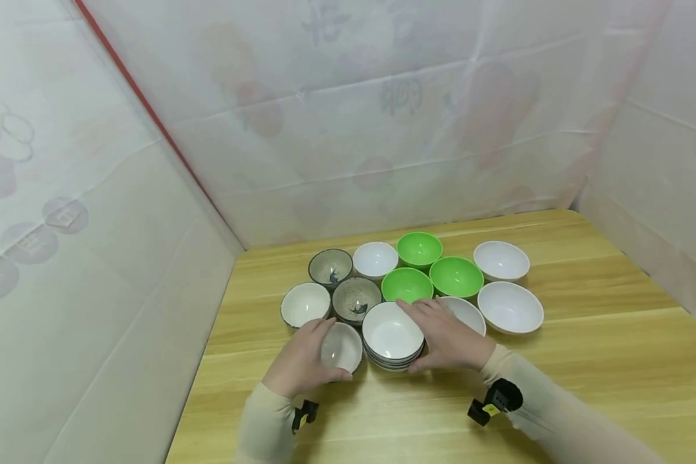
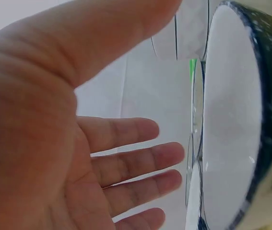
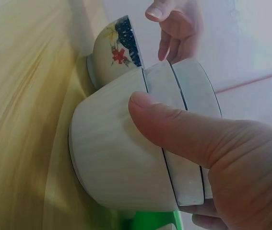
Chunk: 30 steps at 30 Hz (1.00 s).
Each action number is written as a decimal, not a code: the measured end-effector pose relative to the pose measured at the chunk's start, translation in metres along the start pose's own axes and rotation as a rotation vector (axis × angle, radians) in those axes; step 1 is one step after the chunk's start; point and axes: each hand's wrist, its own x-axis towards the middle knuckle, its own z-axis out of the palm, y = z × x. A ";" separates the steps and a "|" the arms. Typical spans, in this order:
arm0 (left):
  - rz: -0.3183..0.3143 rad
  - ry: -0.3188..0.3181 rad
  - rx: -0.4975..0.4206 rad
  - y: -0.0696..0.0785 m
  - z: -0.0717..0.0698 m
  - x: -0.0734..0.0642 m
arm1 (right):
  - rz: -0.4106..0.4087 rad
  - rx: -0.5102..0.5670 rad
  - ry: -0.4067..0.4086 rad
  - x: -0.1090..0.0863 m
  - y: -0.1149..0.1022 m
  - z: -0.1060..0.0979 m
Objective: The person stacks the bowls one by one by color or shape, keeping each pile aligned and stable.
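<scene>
My right hand point(image 1: 449, 338) grips a stack of white bowls with thin dark rims point(image 1: 392, 330). In the right wrist view its thumb lies along the side of the stack point(image 3: 114, 148), which stands upright on the table. Left of the stack is a single bowl point(image 1: 342, 348) with a white inside; the right wrist view shows flowers and a speckled dark blue rim band on this bowl point(image 3: 119, 52). My left hand point(image 1: 301, 364) hovers over that bowl's left side, thumb and fingers spread. Its fingers point(image 2: 145, 155) are nearly straight in the left wrist view and hold nothing.
Behind the stack are green bowls point(image 1: 456, 277), grey patterned bowls point(image 1: 356, 298) and a white bowl point(image 1: 376, 259). More white bowls point(image 1: 510, 308) stand to the right, and another point(image 1: 305, 305) at the left. Pale sheets point(image 1: 336, 129) surround the wooden table point(image 1: 603, 361).
</scene>
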 end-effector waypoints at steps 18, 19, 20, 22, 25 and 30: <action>0.056 0.111 -0.034 -0.001 0.003 -0.003 | -0.019 -0.010 0.016 -0.002 -0.002 0.005; 0.067 0.103 -0.036 0.002 0.004 0.000 | -0.020 -0.012 0.016 -0.002 -0.002 0.005; 0.077 0.094 -0.037 0.005 0.005 0.002 | -0.021 -0.013 0.014 -0.002 -0.002 0.005; 0.095 0.073 -0.035 0.011 0.007 0.007 | -0.024 -0.012 0.012 -0.002 -0.002 0.005; 0.132 0.056 -0.024 0.020 0.012 0.014 | -0.033 -0.004 0.012 -0.002 -0.002 0.005; 0.183 0.054 0.010 0.032 0.021 0.023 | -0.034 -0.006 0.009 -0.003 -0.002 0.003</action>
